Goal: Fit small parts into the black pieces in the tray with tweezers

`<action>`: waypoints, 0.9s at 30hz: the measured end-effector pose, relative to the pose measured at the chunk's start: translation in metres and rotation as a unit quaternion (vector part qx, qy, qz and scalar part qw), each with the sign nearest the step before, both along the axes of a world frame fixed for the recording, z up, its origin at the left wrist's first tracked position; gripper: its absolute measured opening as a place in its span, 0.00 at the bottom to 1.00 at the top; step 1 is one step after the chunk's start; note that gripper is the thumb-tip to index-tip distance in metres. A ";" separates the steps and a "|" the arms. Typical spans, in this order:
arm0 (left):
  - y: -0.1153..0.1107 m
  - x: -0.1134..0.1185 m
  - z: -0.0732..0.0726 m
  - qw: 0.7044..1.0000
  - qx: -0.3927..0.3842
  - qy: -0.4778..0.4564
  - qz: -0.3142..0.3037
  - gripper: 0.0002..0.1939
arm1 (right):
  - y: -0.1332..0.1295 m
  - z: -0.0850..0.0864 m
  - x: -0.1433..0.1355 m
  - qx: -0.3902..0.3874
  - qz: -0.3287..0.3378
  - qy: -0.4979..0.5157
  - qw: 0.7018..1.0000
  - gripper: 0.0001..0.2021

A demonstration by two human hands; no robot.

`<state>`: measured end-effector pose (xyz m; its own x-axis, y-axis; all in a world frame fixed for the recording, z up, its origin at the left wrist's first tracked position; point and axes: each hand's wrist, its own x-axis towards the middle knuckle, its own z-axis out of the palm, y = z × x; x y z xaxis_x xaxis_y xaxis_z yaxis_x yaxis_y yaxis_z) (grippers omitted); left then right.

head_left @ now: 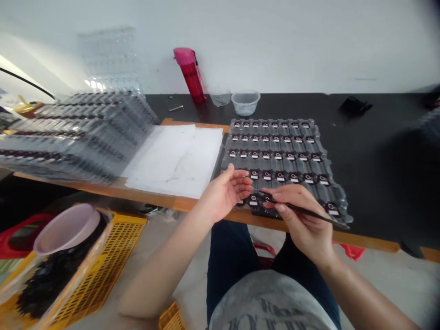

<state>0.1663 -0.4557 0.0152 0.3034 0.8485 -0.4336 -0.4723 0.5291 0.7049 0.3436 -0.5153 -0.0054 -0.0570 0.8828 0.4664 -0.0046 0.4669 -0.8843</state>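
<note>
While the dark table [371, 151] carries everything, the stack [103, 137] of layered clear plastic fills its left end and would probably slide if pushed. Farther right lies the tray [292, 166], flat, its pockets filled in rows; its plastic looks thin, slick and springy, so it would likely flex if raised by one corner, and two opposite edges seem the safer hold. Over its near edge is the right hand [309, 224], thumb and fingers pinching the tweezers [309, 211]. The left hand [223, 195] hangs over the near left corner, fingers loosely curled, thumb standing away from them; whether they hold anything tiny, I cannot tell. The tweezers look slim, light and stiff, gripped toward the tips, which point at the left fingertips. Seated in the pockets, the parts [294, 177] look light and rigid; their ringed, white-patched faces might mark easily, so the dark sides seem the better grip.
</note>
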 end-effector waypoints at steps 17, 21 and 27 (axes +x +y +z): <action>-0.011 -0.004 0.004 0.998 0.040 0.012 -0.037 0.21 | 0.013 0.004 -0.014 0.032 0.039 -0.105 0.993 0.11; -0.012 -0.004 0.005 0.998 0.047 0.009 -0.038 0.20 | 0.013 0.006 -0.015 0.038 0.041 -0.109 0.992 0.12; -0.013 -0.004 0.004 0.997 0.060 0.028 -0.052 0.21 | 0.012 0.007 -0.013 0.037 0.056 -0.112 0.991 0.12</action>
<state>0.1624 -0.4689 0.0197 0.3700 0.8605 -0.3504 -0.3781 0.4839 0.7892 0.3301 -0.5034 0.0012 -0.2615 0.8286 0.4949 0.1326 0.5388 -0.8319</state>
